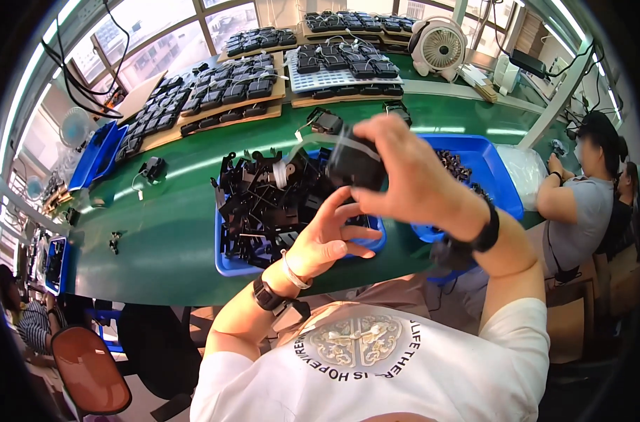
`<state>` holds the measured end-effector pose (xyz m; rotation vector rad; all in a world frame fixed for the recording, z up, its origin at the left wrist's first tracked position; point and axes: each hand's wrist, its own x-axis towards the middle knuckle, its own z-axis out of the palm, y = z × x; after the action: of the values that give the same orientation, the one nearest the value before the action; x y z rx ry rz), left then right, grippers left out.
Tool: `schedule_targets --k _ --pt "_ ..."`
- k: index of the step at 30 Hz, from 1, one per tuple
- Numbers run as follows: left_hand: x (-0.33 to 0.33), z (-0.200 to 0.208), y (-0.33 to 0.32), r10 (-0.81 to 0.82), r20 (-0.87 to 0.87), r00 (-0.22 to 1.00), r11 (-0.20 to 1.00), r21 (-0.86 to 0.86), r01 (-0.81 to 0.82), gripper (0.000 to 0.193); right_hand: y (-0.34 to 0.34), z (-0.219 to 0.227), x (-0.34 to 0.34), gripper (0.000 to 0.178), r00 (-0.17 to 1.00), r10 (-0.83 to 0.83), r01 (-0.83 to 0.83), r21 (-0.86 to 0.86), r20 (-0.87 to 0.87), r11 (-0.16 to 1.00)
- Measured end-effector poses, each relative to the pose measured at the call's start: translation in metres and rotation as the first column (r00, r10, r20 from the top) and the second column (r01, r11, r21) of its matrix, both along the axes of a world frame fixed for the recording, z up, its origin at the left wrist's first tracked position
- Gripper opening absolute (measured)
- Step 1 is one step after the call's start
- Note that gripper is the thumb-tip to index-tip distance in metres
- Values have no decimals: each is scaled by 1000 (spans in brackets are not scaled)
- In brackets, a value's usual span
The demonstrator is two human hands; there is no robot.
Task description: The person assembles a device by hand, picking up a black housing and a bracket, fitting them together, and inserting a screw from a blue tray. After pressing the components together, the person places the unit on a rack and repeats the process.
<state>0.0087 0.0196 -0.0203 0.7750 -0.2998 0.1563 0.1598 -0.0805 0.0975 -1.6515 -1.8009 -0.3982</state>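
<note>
Fingers (349, 211) of the left hand (327, 239) spread apart at frame centre, just under a black block (353, 163) that the right hand (404, 176) clamps from above. Behind sit 2 blue trays (228, 264) of black parts on the green table (172, 232).

- Black part (353, 163): small, boxy, dark plastic, with a pale strip running off its left side; held up in the right hand (404, 176), above the near edge of the green tabletop (172, 239), left hand (327, 239) just below.
</note>
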Motion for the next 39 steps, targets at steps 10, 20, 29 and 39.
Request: schedule_targets --k 10,20,29,39 --pt "-47 -19 -30 216 -329 920 975 13 -224 52 -60 -104 -83 75 997 45 -39 102 -57 994" --pt "-101 -20 -19 148 -350 925 983 -52 -177 39 -71 -110 -52 52 914 251 -221 127 -319 967" --pt "-149 -50 -11 407 -274 871 894 -75 -441 49 -87 -147 -21 22 902 -73 108 60 -426 992" --pt "-137 -53 3 338 -274 901 929 -55 -365 54 -57 -141 -21 21 945 -45 63 44 -324 997"
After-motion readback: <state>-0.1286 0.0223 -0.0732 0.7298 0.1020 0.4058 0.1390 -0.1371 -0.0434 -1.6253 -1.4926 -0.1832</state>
